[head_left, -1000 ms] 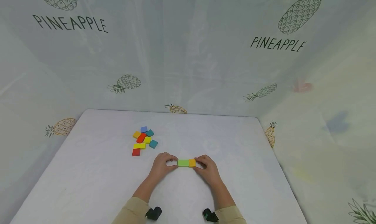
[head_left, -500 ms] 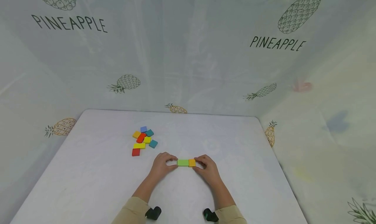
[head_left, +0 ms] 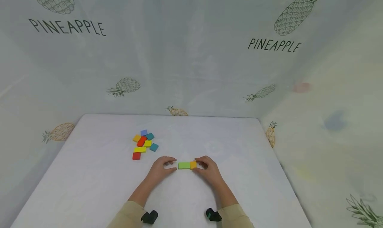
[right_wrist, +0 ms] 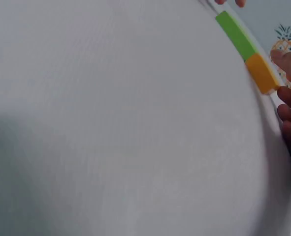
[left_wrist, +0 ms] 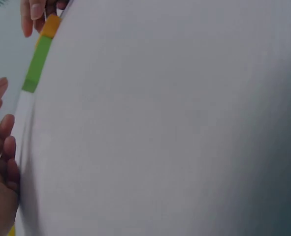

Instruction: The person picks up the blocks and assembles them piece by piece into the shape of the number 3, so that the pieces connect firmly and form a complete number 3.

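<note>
A light green block (head_left: 184,165) lies end to end with an orange block (head_left: 193,165) on the white table (head_left: 239,174). My left hand (head_left: 158,170) is just left of the green block, thumb and fingers parted. In the left wrist view a gap shows between those fingers and the green block (left_wrist: 37,64). My right hand (head_left: 209,170) is at the orange block, thumb at its near edge and forefinger at its far edge. In the right wrist view a fingertip meets the end corner of the orange block (right_wrist: 263,73).
Several loose blocks lie grouped at the back left, among them a red block (head_left: 136,156), a yellow block (head_left: 139,149) and a teal block (head_left: 154,147). A pineapple-printed curtain (head_left: 179,71) hangs behind the table and along its sides.
My left hand has let go of the green block and drawn slightly left. My right hand keeps its place at the orange block. The head view has shifted a little.
</note>
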Demonstrator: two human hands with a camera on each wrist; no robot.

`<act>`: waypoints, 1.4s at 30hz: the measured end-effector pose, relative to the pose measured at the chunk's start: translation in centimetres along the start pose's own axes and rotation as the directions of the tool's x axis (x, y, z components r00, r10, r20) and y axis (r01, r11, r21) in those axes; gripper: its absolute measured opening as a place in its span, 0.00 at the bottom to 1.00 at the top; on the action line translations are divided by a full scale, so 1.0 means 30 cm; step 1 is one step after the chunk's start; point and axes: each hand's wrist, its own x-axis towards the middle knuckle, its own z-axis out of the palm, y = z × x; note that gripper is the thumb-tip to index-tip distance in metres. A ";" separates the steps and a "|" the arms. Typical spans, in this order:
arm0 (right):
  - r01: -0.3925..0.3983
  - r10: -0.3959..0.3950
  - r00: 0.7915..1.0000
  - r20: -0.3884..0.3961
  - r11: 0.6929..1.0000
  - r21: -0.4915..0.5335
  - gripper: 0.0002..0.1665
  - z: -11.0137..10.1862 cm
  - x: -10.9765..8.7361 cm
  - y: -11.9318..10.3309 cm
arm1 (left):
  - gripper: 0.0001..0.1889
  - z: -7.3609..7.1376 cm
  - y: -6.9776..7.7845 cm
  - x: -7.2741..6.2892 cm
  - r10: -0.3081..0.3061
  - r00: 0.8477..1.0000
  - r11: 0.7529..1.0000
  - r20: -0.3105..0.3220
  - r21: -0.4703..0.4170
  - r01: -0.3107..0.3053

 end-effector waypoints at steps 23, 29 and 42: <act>0.034 -0.043 0.984 0.175 0.998 0.054 0.21 0.185 0.243 -0.213 | 0.20 -0.268 -0.102 -0.057 -0.106 0.972 0.993 -0.209 -0.080 0.091; 0.011 -0.016 0.976 0.216 1.000 0.021 0.20 0.260 0.304 -0.258 | 0.20 -0.313 -0.123 -0.082 -0.187 0.959 0.980 -0.215 -0.101 0.169; -0.025 0.062 0.965 0.256 0.989 -0.146 0.21 0.390 0.407 -0.301 | 0.25 -0.366 -0.154 -0.117 -0.239 0.948 0.969 -0.210 -0.113 0.219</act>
